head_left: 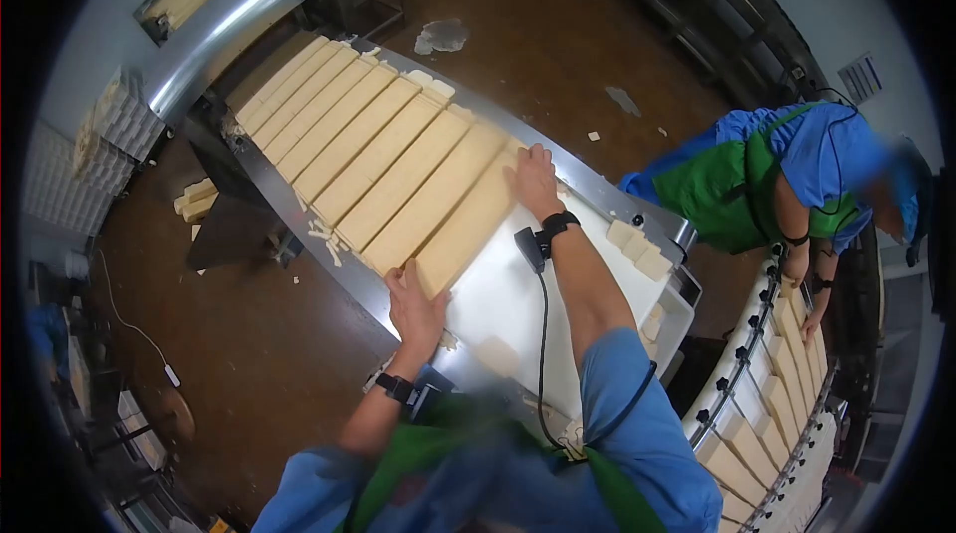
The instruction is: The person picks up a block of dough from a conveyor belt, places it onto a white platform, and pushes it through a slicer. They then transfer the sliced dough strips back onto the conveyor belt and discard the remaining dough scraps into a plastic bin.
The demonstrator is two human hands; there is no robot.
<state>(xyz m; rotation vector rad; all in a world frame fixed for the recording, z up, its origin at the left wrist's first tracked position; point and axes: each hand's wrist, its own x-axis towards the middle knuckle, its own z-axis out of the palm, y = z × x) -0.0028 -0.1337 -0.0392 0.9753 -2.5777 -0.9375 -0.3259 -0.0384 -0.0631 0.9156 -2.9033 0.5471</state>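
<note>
A row of long, pale yellow slabs (pixel 368 110) lies side by side across a metal-edged conveyor table. My left hand (pixel 416 312) grips the near left end of the closest slab (pixel 468 224), fingers curled against it. At the opposite end of that slab, my right hand (pixel 538 180) has its fingers bent over the edge. The slab's underside is hidden, so whether it rests flat cannot be told. Just below it is a white board (pixel 518 319). Both wrists carry black bands with small devices, and a cable hangs from the right one.
Offcut pieces (pixel 637 249) lie at the board's right, beside a white tray (pixel 677 324). A co-worker (pixel 777 175) in blue and green handles slabs on a second conveyor (pixel 767 414). A curved metal hood (pixel 249 25) spans the far end. White crates (pixel 75 175) are stacked left.
</note>
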